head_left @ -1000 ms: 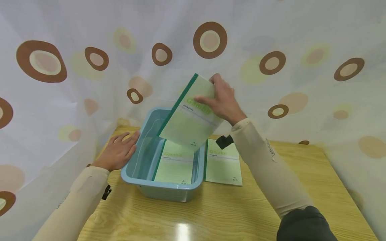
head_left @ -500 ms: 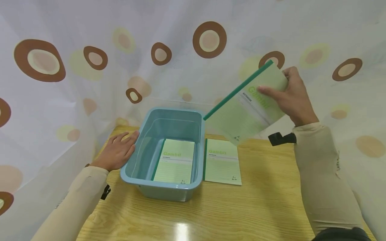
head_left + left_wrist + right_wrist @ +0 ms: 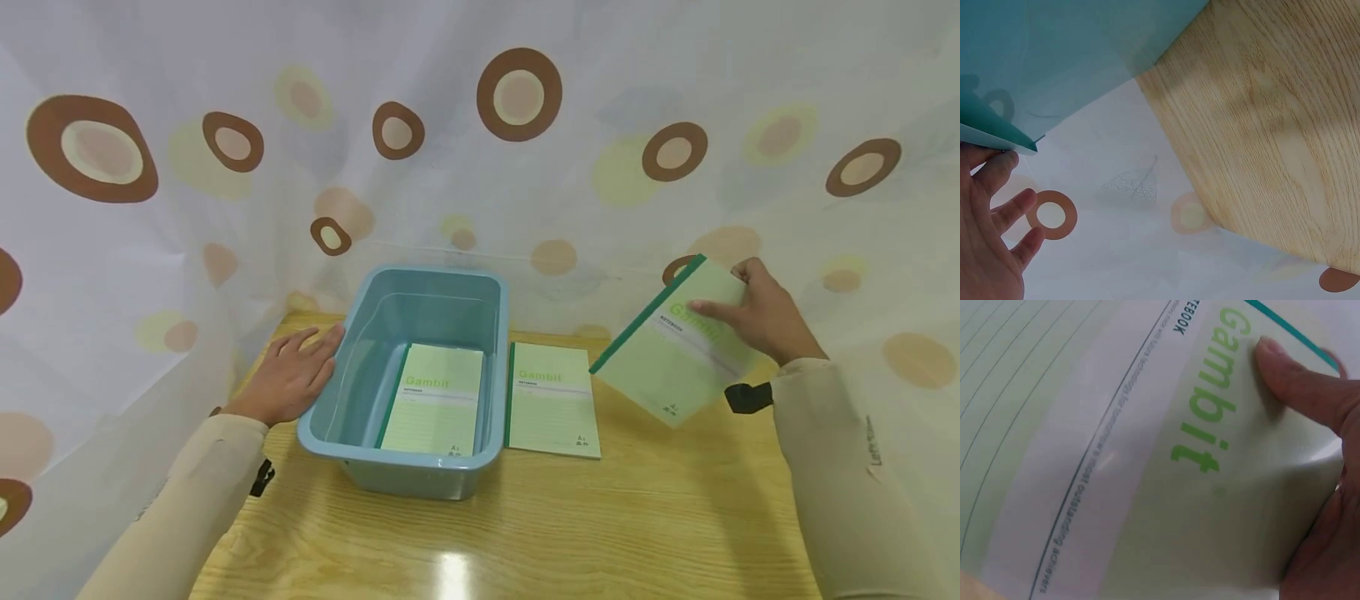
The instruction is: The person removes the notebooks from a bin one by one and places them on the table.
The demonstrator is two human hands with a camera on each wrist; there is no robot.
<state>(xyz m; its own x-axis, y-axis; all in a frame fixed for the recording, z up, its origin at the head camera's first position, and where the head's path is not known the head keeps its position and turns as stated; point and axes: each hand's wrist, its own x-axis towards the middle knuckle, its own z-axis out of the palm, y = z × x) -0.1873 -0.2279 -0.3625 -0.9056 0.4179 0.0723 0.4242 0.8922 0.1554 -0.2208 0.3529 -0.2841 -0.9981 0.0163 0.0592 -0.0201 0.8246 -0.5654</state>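
Note:
My right hand grips a pale green notebook with a dark green spine, its thumb across the cover near the word "Gambit". The notebook is tilted, over the right part of the table. In the right wrist view its cover fills most of the frame, bending slightly near the palm. My left hand rests against the left rim of a light blue plastic tub, fingers extended. The left wrist view shows those fingers spread, with one touching beneath the rim. Inside the tub lies a matching notebook.
Another matching notebook lies on the wooden table, close along the tub's right side. A white sheet with brown ring patterns stands behind the table and along both sides.
My right hand has carried the notebook from above the tub out to the right, then lowered it toward the table. The left hand, the tub and the other two notebooks have stayed in place.

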